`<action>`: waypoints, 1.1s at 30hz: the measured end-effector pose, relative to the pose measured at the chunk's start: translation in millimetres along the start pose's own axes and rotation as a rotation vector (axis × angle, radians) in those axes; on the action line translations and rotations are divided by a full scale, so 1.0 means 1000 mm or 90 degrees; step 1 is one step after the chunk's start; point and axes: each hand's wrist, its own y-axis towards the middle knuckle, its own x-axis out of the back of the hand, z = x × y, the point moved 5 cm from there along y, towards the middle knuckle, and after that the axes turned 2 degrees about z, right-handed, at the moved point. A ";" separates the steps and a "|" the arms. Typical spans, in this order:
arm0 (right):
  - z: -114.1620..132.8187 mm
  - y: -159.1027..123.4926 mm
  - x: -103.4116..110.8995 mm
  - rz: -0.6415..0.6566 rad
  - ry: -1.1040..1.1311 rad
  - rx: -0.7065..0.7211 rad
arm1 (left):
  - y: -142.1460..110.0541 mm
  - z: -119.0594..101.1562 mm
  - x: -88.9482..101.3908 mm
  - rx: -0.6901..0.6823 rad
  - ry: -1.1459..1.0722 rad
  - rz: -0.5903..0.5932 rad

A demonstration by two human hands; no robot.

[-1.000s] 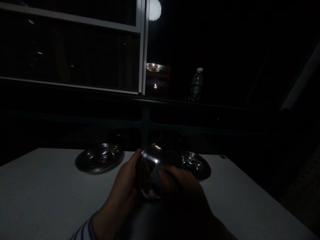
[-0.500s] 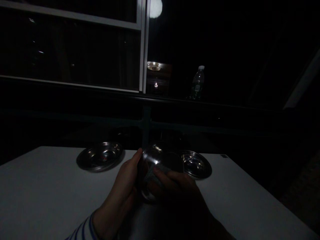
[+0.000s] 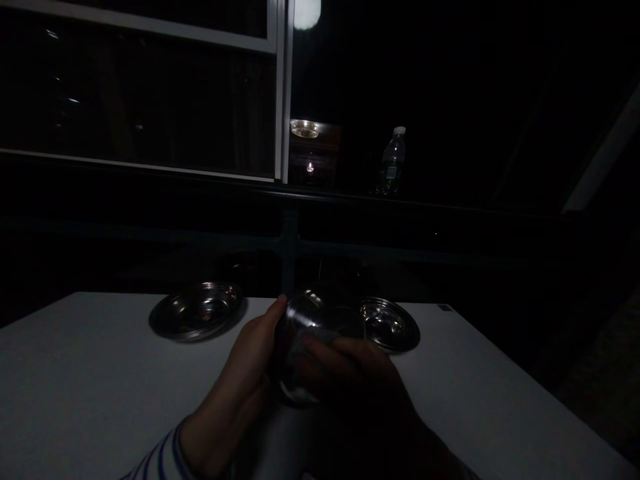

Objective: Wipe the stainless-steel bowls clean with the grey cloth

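A shiny round metal bowl (image 3: 313,313) is held up over the front middle of the table, tilted with a curved face towards me. My left hand (image 3: 250,363) grips its left side, thumb along the edge and the other fingers hidden behind it. On the bowl's face lie the bent fingers of my right hand (image 3: 357,373), pressed against the metal. A dim greyish patch shows under these fingertips; I cannot tell if it is a cloth or a reflection. Dark shadow hides the bowl's lower right part.
On the white table (image 3: 100,380), a wide metal dish (image 3: 197,313) stands at the back left and another metal dish (image 3: 393,327) at the back right. Beyond the table's far edge, a plastic bottle (image 3: 393,163) stands on the ledge by the window frame (image 3: 283,100). The scene is very dark.
My right hand's fingers have shifted slightly left and up over the bowl. The left hand keeps its grip. The whole view has moved a little.
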 end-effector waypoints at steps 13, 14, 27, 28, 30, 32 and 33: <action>-0.005 -0.008 -0.009 0.005 0.002 0.027 | 0.002 0.001 0.001 0.008 0.003 0.005; -0.010 -0.007 -0.008 0.008 0.006 0.014 | 0.002 0.001 0.000 0.010 0.007 0.010; 0.002 -0.003 -0.006 -0.029 0.041 -0.014 | 0.001 -0.004 0.000 0.009 -0.004 -0.009; -0.002 -0.003 -0.007 -0.021 0.039 -0.014 | 0.001 -0.003 0.000 0.008 -0.001 -0.001; -0.014 -0.005 -0.009 -0.005 0.031 -0.038 | 0.002 0.001 -0.003 0.013 0.008 0.033; -0.025 -0.008 -0.011 0.016 0.026 -0.083 | 0.001 0.005 -0.006 0.020 0.012 0.055; -0.026 -0.009 -0.011 0.020 0.023 -0.091 | 0.001 0.006 -0.006 0.023 0.012 0.052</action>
